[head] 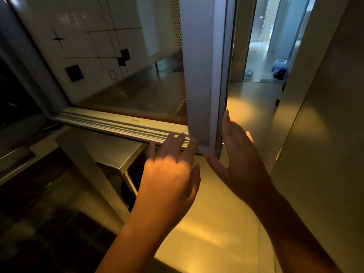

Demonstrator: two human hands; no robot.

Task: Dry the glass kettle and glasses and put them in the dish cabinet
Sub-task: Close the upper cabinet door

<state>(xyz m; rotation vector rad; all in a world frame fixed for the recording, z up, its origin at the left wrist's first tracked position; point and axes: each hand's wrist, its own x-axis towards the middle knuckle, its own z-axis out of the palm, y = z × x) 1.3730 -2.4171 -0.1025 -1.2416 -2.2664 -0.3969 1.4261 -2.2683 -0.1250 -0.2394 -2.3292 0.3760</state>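
The step in hand is working the sliding door (199, 75) of the dish cabinet (59, 107), not drying: neither the glass kettle nor the glasses are anywhere in view, and the steel shelf (137, 95) seen through the pane shows none of them. Both hands are released and hold nothing. The left hand (169, 174) lies with straight fingers on the bottom track (122, 125), its fingertips just beside the door's lower corner, though they are a little blurred. The right hand (238, 160) stands flat against the outer edge of the door frame, fingers pointing up and the thumb reaching under the corner. The door sits at the right end of the track, and from this 1 view I cannot tell whether it is being opened or closed. If the glassware is not yet inside, the next move probably calls for sliding the door left with an even push from the right hand, keeping the left fingertips off the track so they are not caught. Below, the floor (216, 223) is lit yellow.
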